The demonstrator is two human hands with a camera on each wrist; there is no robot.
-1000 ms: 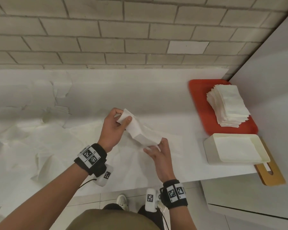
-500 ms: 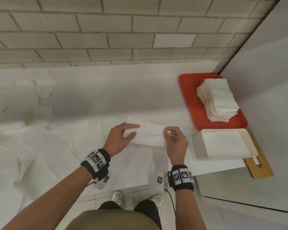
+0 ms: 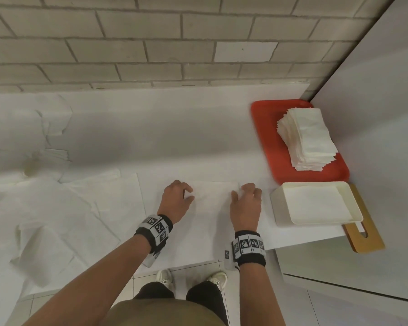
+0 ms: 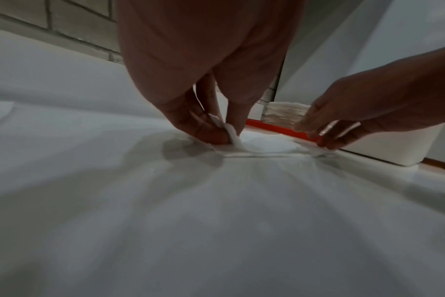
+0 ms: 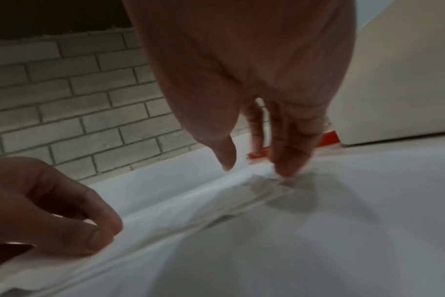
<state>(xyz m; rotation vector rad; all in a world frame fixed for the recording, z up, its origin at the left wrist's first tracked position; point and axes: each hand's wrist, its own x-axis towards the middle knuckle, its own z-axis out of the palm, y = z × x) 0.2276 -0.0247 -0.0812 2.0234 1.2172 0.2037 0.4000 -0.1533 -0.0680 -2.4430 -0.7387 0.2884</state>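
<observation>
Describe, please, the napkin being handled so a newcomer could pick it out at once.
On the white counter below the brick wall, find the red tray at the right end and the cream box in front of it. Just left of that box lies a single napkin. Unlike the stack on the tray, it lies alone, its ends under the left grip and right grip.

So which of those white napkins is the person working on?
The lone napkin flat on the counter: the left grip pinches one end and the right grip touches the other. The rest sit untouched in a stack on the red tray.
</observation>
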